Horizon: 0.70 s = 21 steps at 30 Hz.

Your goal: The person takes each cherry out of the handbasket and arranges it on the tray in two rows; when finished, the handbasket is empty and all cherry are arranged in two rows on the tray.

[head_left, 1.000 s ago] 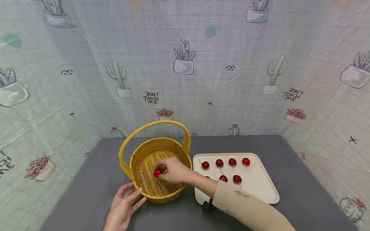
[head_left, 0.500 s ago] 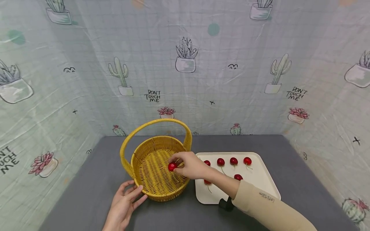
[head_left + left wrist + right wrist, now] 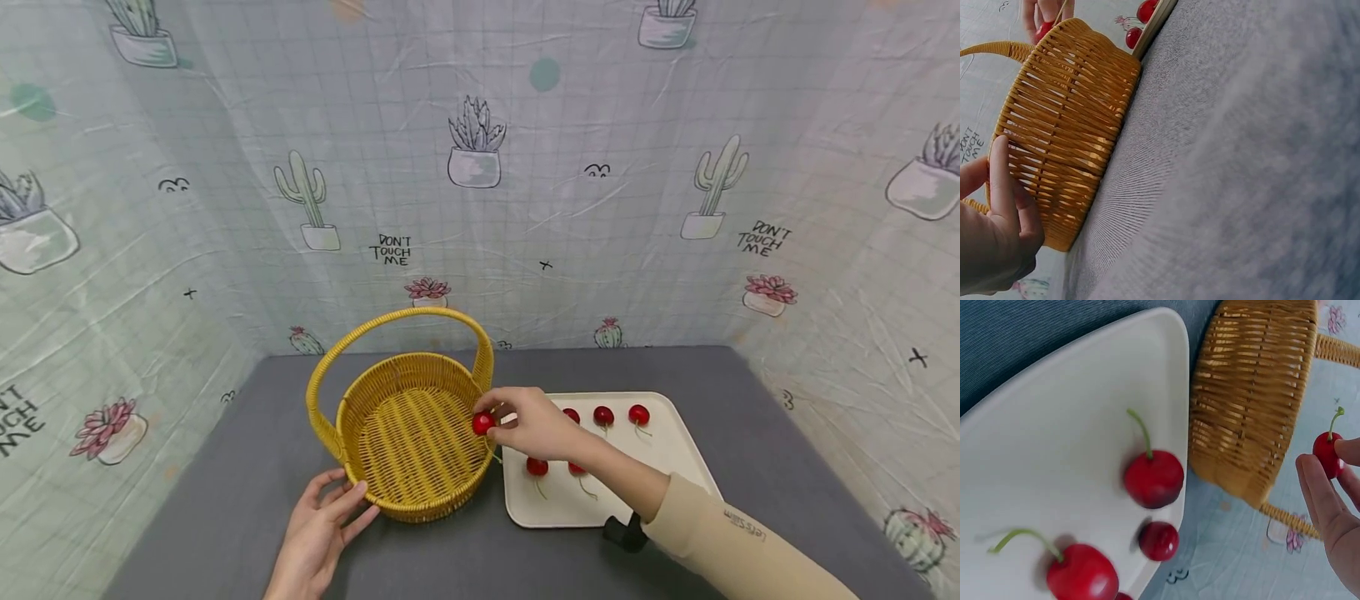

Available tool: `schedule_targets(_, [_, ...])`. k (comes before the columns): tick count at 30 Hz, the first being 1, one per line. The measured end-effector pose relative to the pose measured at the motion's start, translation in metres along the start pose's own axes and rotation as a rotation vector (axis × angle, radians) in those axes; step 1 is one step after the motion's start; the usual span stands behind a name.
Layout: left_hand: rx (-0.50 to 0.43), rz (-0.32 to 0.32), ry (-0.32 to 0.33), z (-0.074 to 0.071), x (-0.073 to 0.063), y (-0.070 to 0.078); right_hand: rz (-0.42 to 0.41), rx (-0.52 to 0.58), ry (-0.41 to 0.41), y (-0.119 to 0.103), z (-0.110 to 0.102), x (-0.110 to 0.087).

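In the head view a yellow woven basket (image 3: 423,506) with an arched handle stands left of centre, its inside showing no fruit. My left hand (image 3: 318,527) holds the basket's near left rim, its fingers against the outer wall (image 3: 1054,134). Between thumb and fingertips my right hand (image 3: 534,423) pinches a red cherry (image 3: 483,423) by its body. That cherry is at the basket's right rim, and its green stem (image 3: 1335,424) shows in the right wrist view. Several more cherries (image 3: 603,417) lie on a cream tray (image 3: 667,467). My right hand and forearm cover part of the tray.
The tray stands close to the right of the basket on a grey tabletop (image 3: 420,567). A patterned curtain (image 3: 480,225) surrounds the table's back and sides. A black device (image 3: 626,533) sits on my right wrist above the tray's near edge.
My right hand has moved right with the cherry, from above the middle of the basket to its right rim. My left hand has stayed at the basket's rim.
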<state>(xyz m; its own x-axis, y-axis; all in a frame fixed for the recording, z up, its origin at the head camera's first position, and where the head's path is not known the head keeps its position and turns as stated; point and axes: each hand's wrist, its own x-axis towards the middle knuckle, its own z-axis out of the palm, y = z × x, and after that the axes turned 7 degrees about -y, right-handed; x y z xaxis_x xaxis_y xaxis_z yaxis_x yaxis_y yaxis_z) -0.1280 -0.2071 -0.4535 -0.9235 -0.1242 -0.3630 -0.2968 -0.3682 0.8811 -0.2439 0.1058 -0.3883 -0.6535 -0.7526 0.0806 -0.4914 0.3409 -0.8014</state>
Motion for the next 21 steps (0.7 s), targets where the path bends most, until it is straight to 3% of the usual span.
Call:
schedule_targets(7, [0.009, 0.001, 0.002, 0.000, 0.002, 0.000, 0.014, 0.005, 0.033, 0.007, -0.012, -0.016])
schedule_targets(14, [-0.004, 0.002, -0.007, 0.000, 0.001, 0.000, 0.092, -0.013, 0.073, 0.017, -0.020, -0.033])
schedule_targets(21, [-0.013, 0.000, -0.008, 0.000, 0.000, 0.000, 0.118, -0.002, 0.075, 0.025, -0.022, -0.044])
